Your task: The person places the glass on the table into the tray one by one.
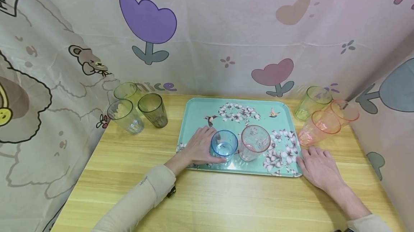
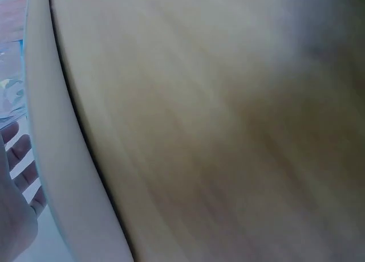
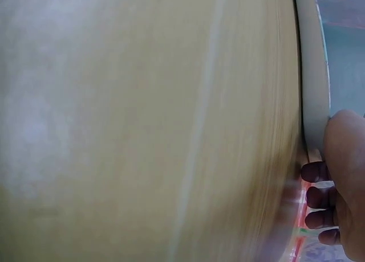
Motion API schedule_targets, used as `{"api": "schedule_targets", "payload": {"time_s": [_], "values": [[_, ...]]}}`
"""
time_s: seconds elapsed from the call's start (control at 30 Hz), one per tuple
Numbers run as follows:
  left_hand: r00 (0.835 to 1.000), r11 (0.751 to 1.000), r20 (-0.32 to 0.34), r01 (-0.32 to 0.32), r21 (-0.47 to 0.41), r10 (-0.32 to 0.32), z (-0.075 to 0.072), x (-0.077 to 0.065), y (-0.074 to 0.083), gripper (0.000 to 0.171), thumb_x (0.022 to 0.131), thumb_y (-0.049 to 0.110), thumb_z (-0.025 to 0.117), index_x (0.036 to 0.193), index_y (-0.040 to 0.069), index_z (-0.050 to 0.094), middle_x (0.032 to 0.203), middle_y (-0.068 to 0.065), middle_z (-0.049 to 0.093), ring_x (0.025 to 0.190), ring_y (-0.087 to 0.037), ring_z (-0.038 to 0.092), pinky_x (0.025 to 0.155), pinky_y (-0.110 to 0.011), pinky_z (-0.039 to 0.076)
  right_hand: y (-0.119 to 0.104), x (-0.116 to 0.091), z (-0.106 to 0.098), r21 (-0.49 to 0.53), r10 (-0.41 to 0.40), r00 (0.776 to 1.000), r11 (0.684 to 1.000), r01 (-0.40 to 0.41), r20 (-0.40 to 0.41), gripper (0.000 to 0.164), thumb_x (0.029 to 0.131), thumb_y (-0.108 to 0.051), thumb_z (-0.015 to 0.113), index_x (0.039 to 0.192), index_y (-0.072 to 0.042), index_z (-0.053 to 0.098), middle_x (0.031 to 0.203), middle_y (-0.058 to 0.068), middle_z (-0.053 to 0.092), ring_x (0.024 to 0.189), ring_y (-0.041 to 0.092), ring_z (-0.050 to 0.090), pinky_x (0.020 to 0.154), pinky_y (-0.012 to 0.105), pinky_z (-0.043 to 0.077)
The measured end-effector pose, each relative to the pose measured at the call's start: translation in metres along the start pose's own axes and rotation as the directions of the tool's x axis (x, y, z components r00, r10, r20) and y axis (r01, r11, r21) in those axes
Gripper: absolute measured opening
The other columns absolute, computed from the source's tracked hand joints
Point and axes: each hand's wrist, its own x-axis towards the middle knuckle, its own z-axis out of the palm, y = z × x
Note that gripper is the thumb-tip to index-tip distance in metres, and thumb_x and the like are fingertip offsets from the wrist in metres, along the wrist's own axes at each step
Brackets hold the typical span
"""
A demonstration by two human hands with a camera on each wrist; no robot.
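Observation:
My left hand (image 1: 201,146) wraps the left side of a clear blue glass (image 1: 224,145) on the turquoise tray (image 1: 200,111), thumb in front near its base. Some fingertips lie out of sight behind it. The left wrist view catches only part of this hand (image 2: 14,199) at its edge. Just right of the blue glass stands a clear pink-rimmed glass (image 1: 254,141). My right hand (image 1: 320,169) rests palm down by the tray's right front corner, its thumb at the tray edge, holding nothing. Its loosely bent fingers (image 3: 320,198) show in the right wrist view.
At the left back stand a yellow-green glass (image 1: 124,90), a clear glass (image 1: 134,126) and a dark grey glass (image 1: 157,118). Right of the tray are a green glass (image 1: 310,104) and two pink-orange glasses (image 1: 315,133). A printed curtain (image 1: 207,19) hangs behind the wooden table (image 1: 233,203).

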Motion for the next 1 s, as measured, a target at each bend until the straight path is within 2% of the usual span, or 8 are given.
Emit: {"api": "schedule_targets", "payload": {"time_s": [0.17,0.57,1.0], "values": [[1.000,1.000,0.022,-0.011,0.024,0.010,0.0024,0.0005,-0.0011,0.102,0.072,0.082,0.072,0.142,0.010,0.058,0.140,-0.008,0.061,0.125,-0.026,0.054,0.110,-0.046,0.047,0.0001,-0.0001,-0.0001,0.002,0.003,1.000,1.000,-0.003,0.004,0.026,0.100,-0.030,0.061,0.093,-0.005,0.062,0.091,0.016,0.063,0.095,0.044,0.064,0.078,0.055,0.041],[0.996,0.999,0.093,0.010,0.038,-0.014,0.0032,0.0031,-0.0041,0.107,0.073,0.087,0.068,0.147,0.010,0.055,0.144,-0.007,0.057,0.130,-0.025,0.051,0.113,-0.048,0.045,0.0001,0.0003,-0.0005,0.002,0.001,1.000,1.000,-0.001,0.008,0.026,0.101,-0.030,0.061,0.094,-0.004,0.063,0.091,0.016,0.063,0.095,0.044,0.063,0.078,0.055,0.042],[0.997,0.999,0.077,-0.005,0.034,0.002,0.0025,0.0051,-0.0073,0.107,0.071,0.087,0.070,0.145,0.012,0.055,0.140,-0.006,0.058,0.125,-0.025,0.052,0.111,-0.048,0.045,0.0001,0.0001,-0.0004,0.005,0.007,1.000,1.000,-0.007,0.023,0.026,0.101,-0.030,0.060,0.092,-0.006,0.062,0.092,0.016,0.064,0.097,0.045,0.064,0.080,0.056,0.042]]}}
